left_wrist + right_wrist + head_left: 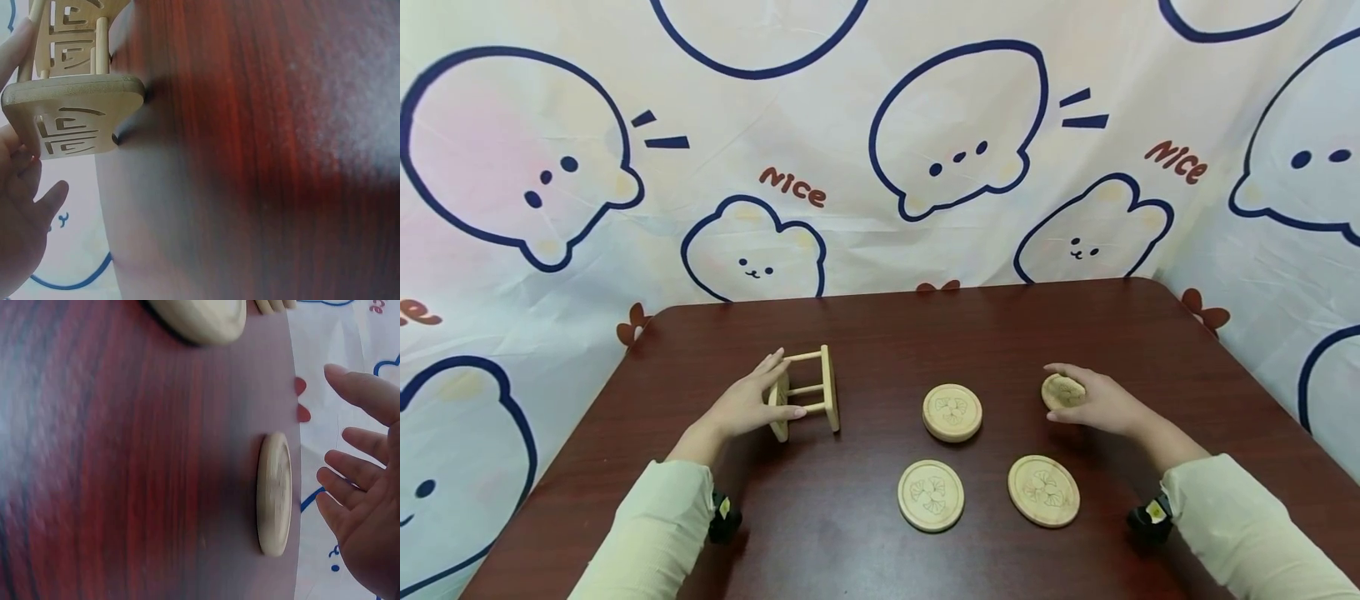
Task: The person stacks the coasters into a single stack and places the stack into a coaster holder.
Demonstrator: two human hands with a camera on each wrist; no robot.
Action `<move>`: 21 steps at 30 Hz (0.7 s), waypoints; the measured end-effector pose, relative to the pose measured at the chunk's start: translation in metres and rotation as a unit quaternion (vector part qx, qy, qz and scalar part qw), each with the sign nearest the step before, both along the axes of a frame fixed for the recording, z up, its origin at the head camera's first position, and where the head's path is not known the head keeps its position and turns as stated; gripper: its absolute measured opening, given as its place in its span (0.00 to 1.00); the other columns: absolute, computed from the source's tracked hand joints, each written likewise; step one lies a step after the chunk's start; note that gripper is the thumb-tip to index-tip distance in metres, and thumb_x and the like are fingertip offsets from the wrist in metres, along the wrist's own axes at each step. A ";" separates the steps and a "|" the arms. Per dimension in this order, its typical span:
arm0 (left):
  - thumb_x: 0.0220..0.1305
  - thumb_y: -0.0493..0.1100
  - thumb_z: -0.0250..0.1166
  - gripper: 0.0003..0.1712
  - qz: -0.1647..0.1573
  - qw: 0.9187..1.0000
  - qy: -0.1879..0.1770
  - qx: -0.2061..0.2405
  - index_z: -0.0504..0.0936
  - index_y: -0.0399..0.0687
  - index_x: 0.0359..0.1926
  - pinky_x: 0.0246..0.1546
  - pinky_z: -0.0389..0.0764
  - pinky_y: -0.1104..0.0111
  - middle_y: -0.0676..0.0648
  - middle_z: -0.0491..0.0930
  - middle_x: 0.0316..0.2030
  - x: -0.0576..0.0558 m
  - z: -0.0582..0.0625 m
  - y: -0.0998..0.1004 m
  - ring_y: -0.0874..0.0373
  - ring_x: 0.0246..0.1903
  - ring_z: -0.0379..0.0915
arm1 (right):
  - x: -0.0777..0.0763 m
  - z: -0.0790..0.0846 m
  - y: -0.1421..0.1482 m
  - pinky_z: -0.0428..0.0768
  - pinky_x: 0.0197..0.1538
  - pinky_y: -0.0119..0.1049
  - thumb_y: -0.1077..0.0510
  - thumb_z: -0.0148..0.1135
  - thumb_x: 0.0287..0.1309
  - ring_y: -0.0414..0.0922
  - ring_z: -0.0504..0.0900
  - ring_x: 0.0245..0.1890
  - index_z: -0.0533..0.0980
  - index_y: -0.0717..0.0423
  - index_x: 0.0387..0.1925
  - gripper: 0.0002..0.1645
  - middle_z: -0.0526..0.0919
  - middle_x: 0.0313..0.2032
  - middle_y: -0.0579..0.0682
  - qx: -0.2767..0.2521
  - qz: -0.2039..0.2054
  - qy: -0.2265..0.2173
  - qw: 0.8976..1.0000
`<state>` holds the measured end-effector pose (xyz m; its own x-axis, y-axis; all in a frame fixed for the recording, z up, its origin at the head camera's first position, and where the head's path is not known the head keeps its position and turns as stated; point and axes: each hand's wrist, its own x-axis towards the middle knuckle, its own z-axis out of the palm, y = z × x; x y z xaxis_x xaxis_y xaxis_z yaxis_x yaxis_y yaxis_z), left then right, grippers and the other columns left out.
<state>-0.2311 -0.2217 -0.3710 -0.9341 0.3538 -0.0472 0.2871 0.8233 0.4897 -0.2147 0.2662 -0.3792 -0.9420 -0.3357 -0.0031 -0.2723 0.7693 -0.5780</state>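
My left hand [748, 403] holds a small wooden coaster rack [829, 390] at the table's left, thumb along a front rod and the other fingers at the far side. In the left wrist view, the cut-out end panel [75, 119] faces the camera, with left fingertips [28, 159] at its edge. My right hand [1101, 402] hovers over a round wooden coaster [1063, 392] at the right, thumb and fingers spread on either side. From the right wrist, that coaster [275, 494] lies flat, apart from the fingers [350, 469].
Between the hands sits a thicker coaster, perhaps a stack [952, 411]. Nearer are two flat engraved coasters, one in the middle [931, 496] and one to its right [1043, 491]. A printed cloth [917, 250] hangs behind the dark wooden table [820, 533].
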 end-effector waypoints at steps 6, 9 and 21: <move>0.42 0.67 0.60 0.55 -0.001 1.000 -0.001 0.004 0.51 0.40 0.64 0.54 0.52 0.49 0.43 0.41 0.65 0.001 0.001 0.000 0.47 0.63 0.36 | -0.002 0.000 0.010 0.65 0.44 0.54 0.47 0.66 0.41 0.59 0.67 0.47 0.61 0.62 0.56 0.42 0.68 0.49 0.66 0.013 -0.013 0.000 1.000; 0.43 0.68 0.59 0.55 -0.003 1.000 0.002 0.003 0.51 0.40 0.64 0.54 0.52 0.49 0.44 0.41 0.65 0.001 0.001 -0.001 0.48 0.63 0.36 | -0.003 -0.002 0.014 0.64 0.45 0.55 0.47 0.65 0.42 0.59 0.66 0.48 0.61 0.63 0.57 0.43 0.68 0.49 0.66 0.018 -0.017 0.000 1.000; 0.42 0.69 0.59 0.55 -0.009 1.000 0.014 -0.004 0.53 0.39 0.64 0.54 0.52 0.50 0.44 0.43 0.65 -0.001 -0.001 -0.002 0.47 0.63 0.36 | -0.004 -0.009 0.023 0.62 0.47 0.56 0.46 0.65 0.41 0.62 0.63 0.51 0.60 0.67 0.56 0.46 0.65 0.51 0.69 0.021 -0.021 -0.008 1.000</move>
<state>-0.2321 -0.2238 -0.3717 -0.9287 0.3701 -0.0240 0.3154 0.8221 0.4739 -0.2188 0.2891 -0.3884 -0.9551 -0.2945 -0.0313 -0.2297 0.8032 -0.5497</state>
